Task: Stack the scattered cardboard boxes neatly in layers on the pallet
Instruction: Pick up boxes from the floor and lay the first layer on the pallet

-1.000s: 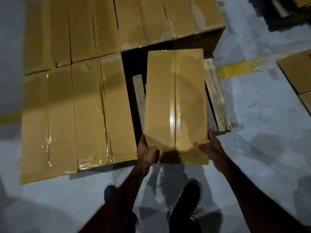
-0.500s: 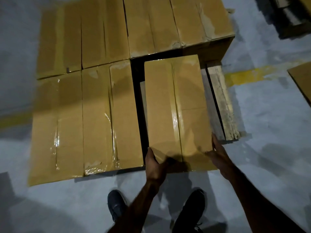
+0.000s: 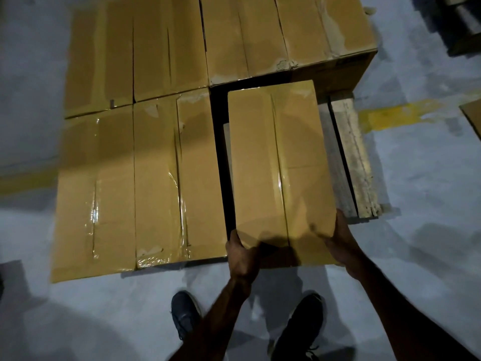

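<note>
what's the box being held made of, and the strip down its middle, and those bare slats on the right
The tan rectangular box gripped by the left hand and right hand looks like matte brown cardboard, with folded flaps meeting at a centre seam. The strip along that seam seems clear glossy plastic tape, since it glints. The grey slats appear rough, weathered unfinished wood with visible grain, likely the pallet.

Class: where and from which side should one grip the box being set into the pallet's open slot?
Probably the box's two near corners, from the open near end, as the left hand and right hand do now. It is long and narrow; stacked boxes block its left and far sides.
</note>
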